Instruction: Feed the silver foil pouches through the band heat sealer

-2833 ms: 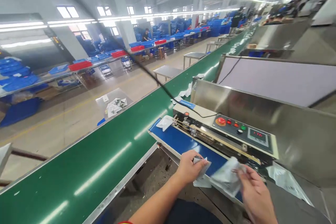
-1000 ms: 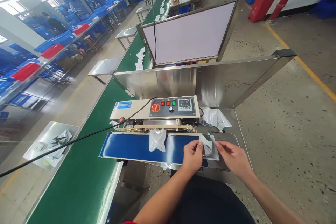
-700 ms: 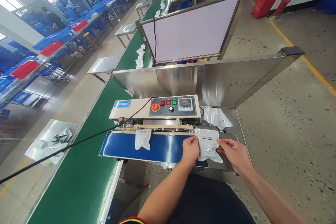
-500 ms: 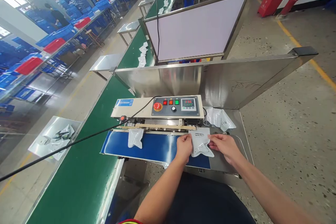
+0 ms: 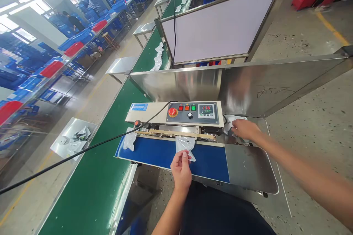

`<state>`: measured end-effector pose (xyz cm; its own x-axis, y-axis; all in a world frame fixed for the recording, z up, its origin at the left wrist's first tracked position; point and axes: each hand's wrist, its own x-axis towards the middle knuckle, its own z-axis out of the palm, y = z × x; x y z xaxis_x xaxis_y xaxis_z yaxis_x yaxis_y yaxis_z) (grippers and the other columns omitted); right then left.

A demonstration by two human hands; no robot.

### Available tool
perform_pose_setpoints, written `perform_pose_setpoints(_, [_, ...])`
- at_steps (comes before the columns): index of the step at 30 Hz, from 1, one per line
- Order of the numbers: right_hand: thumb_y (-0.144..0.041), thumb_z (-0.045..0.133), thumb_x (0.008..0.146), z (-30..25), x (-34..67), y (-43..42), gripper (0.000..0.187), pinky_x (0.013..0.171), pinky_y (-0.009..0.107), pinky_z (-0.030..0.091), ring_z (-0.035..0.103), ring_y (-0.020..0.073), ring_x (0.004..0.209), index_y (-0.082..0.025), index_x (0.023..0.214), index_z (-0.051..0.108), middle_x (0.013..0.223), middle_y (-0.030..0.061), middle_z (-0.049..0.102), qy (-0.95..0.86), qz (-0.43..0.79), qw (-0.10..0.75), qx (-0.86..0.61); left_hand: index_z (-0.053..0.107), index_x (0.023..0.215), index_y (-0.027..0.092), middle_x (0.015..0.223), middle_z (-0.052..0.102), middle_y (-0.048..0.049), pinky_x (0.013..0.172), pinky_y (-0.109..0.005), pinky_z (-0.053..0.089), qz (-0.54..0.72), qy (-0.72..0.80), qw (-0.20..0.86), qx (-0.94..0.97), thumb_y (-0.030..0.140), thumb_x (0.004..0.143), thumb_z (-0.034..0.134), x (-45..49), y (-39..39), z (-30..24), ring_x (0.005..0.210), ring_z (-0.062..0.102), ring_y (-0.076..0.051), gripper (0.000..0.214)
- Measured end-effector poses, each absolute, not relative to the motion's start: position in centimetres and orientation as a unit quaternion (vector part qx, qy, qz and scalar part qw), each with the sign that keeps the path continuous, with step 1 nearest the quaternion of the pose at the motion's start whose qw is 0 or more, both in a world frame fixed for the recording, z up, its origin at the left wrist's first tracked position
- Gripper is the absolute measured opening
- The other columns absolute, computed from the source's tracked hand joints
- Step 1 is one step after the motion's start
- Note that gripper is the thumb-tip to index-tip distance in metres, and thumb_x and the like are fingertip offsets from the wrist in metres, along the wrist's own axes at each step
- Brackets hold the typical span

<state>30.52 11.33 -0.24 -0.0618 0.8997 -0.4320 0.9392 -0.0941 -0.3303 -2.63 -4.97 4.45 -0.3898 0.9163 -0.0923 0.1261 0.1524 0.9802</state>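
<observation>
From the head view, the left hand (image 5: 180,172) is pinched closed on the lower edge of a foil pouch (image 5: 185,145), which lies on the blue belt (image 5: 205,163) of a band sealer (image 5: 146,107), its top edge against the sealing slot; the right hand (image 5: 246,129) rests with fingers stretched out on a heap of foil pouches (image 5: 228,125) beyond the sealer's right end, though whether it grips them I cannot tell; another pouch (image 5: 129,140) lies at the belt's left end; a green conveyor (image 5: 91,165) runs alongside; a stainless steel panel (image 5: 176,86) stands behind the sealer.
</observation>
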Motion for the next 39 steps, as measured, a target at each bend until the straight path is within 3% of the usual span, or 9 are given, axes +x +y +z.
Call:
perform_pose_setpoints(4, [-0.024,0.060,0.092,4.6,33.3,9.3,0.031,0.068,0.031,0.033,0.061,0.0204,0.075,-0.022,0.063,0.050,0.076,0.0054,0.067,0.686,-0.270,-0.015,0.675,0.083,0.109,0.019,0.094,0.081,-0.0109,0.073,-0.034,0.064,0.458,0.568,0.387,0.563,0.048,0.106,0.067,1.6,-3.8,5.0,0.079,0.075,-0.021,0.033])
perform_pose_setpoints(10, [-0.040,0.060,0.086,12.3,34.5,4.5,0.040,0.060,0.031,0.032,0.043,0.0159,0.060,-0.023,0.057,0.039,0.058,0.0001,0.046,0.629,-0.450,-0.109,0.624,0.078,0.135,0.021,0.137,0.079,-0.0164,0.121,-0.052,0.055,0.427,0.393,0.400,0.709,0.040,0.105,0.066,9.9,-0.7,5.9,0.137,0.070,-0.032,0.038])
perform_pose_setpoints(16, [-0.084,0.067,0.085,10.8,34.2,-2.1,0.063,0.083,0.038,0.060,0.071,0.0300,0.090,-0.021,0.082,0.078,0.087,0.0102,0.077,0.467,-0.554,-0.315,0.613,0.082,0.095,0.019,0.092,0.082,-0.0107,0.083,-0.033,0.059,0.398,0.454,0.469,0.645,0.044,0.113,0.050,11.1,-1.5,6.0,0.086,0.074,-0.023,0.045])
perform_pose_setpoints(23, [-0.073,0.085,0.072,3.5,30.4,-5.4,0.054,0.066,0.034,0.061,0.069,0.0235,0.065,-0.019,0.078,0.082,0.072,0.0073,0.074,0.306,-0.504,-0.357,0.725,0.063,0.059,0.017,0.057,0.047,0.0019,0.059,-0.026,0.032,0.352,0.574,0.555,0.488,0.061,0.101,0.064,9.3,-2.9,2.7,0.060,0.040,-0.013,0.061])
perform_pose_setpoints(26, [-0.061,0.090,0.070,2.3,27.5,-3.9,0.046,0.061,0.031,0.060,0.065,0.0186,0.060,-0.018,0.072,0.077,0.067,0.0059,0.069,0.222,-0.564,-0.368,0.705,0.069,0.062,0.015,0.057,0.049,0.0024,0.058,-0.025,0.034,0.363,0.623,0.584,0.372,0.069,0.089,0.072,8.5,-2.1,1.0,0.060,0.042,-0.013,0.060])
perform_pose_setpoints(31, [-0.056,0.087,0.083,2.7,25.9,0.6,0.042,0.066,0.029,0.063,0.073,0.0191,0.070,-0.016,0.080,0.076,0.081,0.0121,0.077,0.267,-0.633,-0.255,0.680,0.078,0.075,0.012,0.068,0.068,-0.0038,0.065,-0.028,0.047,0.403,0.638,0.579,0.311,0.070,0.083,0.079,4.9,-0.8,0.2,0.068,0.058,-0.018,0.059])
perform_pose_setpoints(34, [-0.056,0.071,0.098,2.7,28.4,4.4,0.040,0.072,0.033,0.063,0.078,0.0249,0.082,-0.018,0.087,0.078,0.092,0.0154,0.080,0.440,-0.512,-0.092,0.732,0.085,0.100,0.012,0.100,0.081,-0.0127,0.082,-0.034,0.057,0.447,0.661,0.507,0.325,0.067,0.084,0.082,1.7,-1.2,0.9,0.092,0.072,-0.025,0.057])
perform_pose_setpoints(36, [-0.048,0.076,0.095,2.1,30.1,7.0,0.033,0.081,0.039,0.062,0.079,0.0345,0.097,-0.016,0.085,0.077,0.095,0.0195,0.080,0.511,-0.404,-0.005,0.758,0.083,0.117,0.015,0.121,0.079,-0.0166,0.094,-0.038,0.060,0.494,0.690,0.408,0.336,0.066,0.087,0.082,-0.1,-2.1,1.5,0.109,0.074,-0.028,0.059])
perform_pose_setpoints(39, [-0.036,0.087,0.080,0.7,31.1,10.1,0.025,0.092,0.045,0.057,0.074,0.0450,0.116,-0.013,0.083,0.076,0.105,0.0272,0.078,0.553,-0.342,0.059,0.758,0.080,0.120,0.018,0.122,0.077,-0.0162,0.098,-0.039,0.061,0.533,0.692,0.312,0.374,0.067,0.098,0.072,-1.5,-3.9,2.5,0.111,0.074,-0.027,0.054])
